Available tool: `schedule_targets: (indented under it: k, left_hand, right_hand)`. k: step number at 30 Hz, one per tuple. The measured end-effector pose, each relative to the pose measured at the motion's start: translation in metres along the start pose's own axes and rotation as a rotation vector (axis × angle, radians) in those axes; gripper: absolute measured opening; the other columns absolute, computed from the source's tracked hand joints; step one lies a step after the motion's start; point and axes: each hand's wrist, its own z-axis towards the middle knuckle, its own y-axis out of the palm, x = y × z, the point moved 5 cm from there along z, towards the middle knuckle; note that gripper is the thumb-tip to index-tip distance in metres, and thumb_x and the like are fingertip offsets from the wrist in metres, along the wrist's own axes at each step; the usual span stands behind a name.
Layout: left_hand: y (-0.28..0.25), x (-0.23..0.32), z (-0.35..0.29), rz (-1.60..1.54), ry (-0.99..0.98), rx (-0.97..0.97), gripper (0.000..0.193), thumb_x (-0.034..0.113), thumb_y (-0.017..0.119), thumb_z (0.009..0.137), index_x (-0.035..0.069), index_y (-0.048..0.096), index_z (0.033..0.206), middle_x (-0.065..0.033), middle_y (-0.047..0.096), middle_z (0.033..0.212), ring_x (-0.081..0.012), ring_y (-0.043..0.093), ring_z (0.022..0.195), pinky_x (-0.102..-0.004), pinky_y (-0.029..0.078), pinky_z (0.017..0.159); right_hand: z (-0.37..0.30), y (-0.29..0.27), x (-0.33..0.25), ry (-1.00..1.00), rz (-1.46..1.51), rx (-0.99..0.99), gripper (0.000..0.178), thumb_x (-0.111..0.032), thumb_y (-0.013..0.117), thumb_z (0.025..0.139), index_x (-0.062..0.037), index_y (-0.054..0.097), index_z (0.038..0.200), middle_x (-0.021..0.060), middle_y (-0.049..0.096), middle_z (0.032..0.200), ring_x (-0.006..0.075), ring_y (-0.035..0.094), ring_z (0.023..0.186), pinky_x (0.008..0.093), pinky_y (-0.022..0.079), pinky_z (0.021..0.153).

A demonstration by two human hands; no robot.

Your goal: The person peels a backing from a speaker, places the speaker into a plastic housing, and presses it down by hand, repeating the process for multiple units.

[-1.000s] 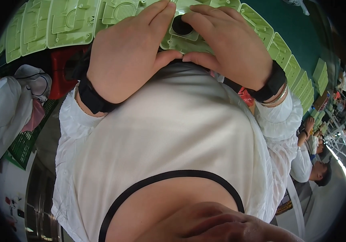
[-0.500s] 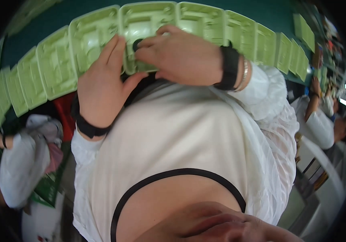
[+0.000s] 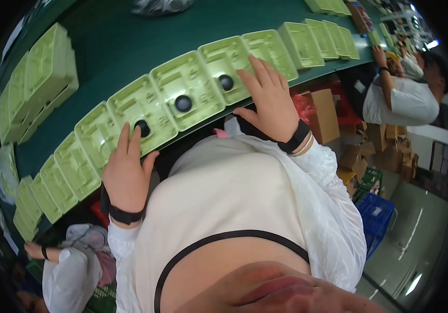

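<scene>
Here, two open hands (image 3: pixel 126 180) span a curving row of pale green plastic housings (image 3: pixel 182 86)

The row bends across the dark green tabletop (image 3: pixel 112 52), from the lower left of the frame to the upper right, its open compartments facing up. Three housings near the centre each hold a black round part (image 3: pixel 183 104): one beside the left fingertips, one in the middle, and one just left of the right hand (image 3: pixel 273 107).

The left hand (image 3: pixel 122 190) is loosely spread, index and middle fingers extended and thumb held apart, at the near edge of the left one of those three. The right hand is spread wider, its fingers over the row near centre right. Neither pinches anything; whether the fingertips touch the plastic, I cannot tell. Each wrist wears a black band (image 3: pixel 296 136).

Elsewhere on the tabletop, more housings stand stacked (image 3: pixel 46 60) at upper left. A clear plastic bag (image 3: pixel 6 175) lies at the left edge, and a crumpled plastic bundle (image 3: pixel 162 5) at the top. At upper right sits a small printed carton (image 3: pixel 358 18).

Beyond the table, brown cardboard boxes (image 3: pixel 324 117) and a red plastic bag (image 3: pixel 305 108) fill the right side, above a blue crate (image 3: pixel 376 219) on a grey floor (image 3: pixel 417 214). A co-worker (image 3: pixel 401 104) in white is at upper right, near bright lamps (image 3: pixel 432 44); another white-sleeved person (image 3: pixel 73 279) is at lower left, one hand near the row's end.
</scene>
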Motion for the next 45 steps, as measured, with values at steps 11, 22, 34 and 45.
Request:
schedule_targets:
  k: [11,22,34,45]
  left_hand:
    - [0.014,0.026,0.015,-0.177,0.116,-0.021,0.039,0.002,0.071,0.086,0.004,0.068,0.124,-0.0159,0.07,0.12,-0.0379,0.067,0.102,-0.0459,0.056,0.086]
    - [0.015,0.087,0.072,-0.324,0.177,-0.175,0.033,0.004,0.07,0.087,0.005,0.07,0.12,-0.0195,0.072,0.111,-0.04,0.069,0.097,-0.0445,0.056,0.084]
    - [0.063,0.183,0.165,-0.644,0.371,-0.305,0.031,0.015,0.069,0.089,0.003,0.069,0.118,-0.0198,0.072,0.1,-0.0362,0.066,0.08,-0.0386,0.053,0.074]
    - [0.012,0.164,0.133,-0.74,0.372,0.01,0.033,0.016,0.07,0.09,0.003,0.067,0.119,-0.0157,0.068,0.113,-0.0365,0.066,0.096,-0.0419,0.053,0.082]
  right_hand:
    - [-0.032,-0.005,0.098,0.151,0.018,0.035,0.048,-0.016,0.081,0.081,-0.0116,0.065,0.126,0.0155,0.058,0.144,0.0346,0.059,0.124,0.0452,0.044,0.104]
    - [-0.046,-0.015,0.17,0.183,0.023,0.162,0.043,-0.015,0.079,0.082,-0.0116,0.067,0.123,0.0106,0.065,0.133,0.0299,0.063,0.118,0.0439,0.045,0.1]
    - [-0.064,-0.044,0.247,0.41,-0.054,0.616,0.032,-0.009,0.076,0.084,-0.0051,0.068,0.115,0.0168,0.064,0.132,0.0383,0.059,0.122,0.0452,0.047,0.101]
    - [-0.047,-0.06,0.146,0.062,0.287,0.605,0.018,0.001,0.069,0.092,0.0014,0.068,0.11,0.0197,0.065,0.13,0.0366,0.063,0.118,0.0396,0.048,0.102]
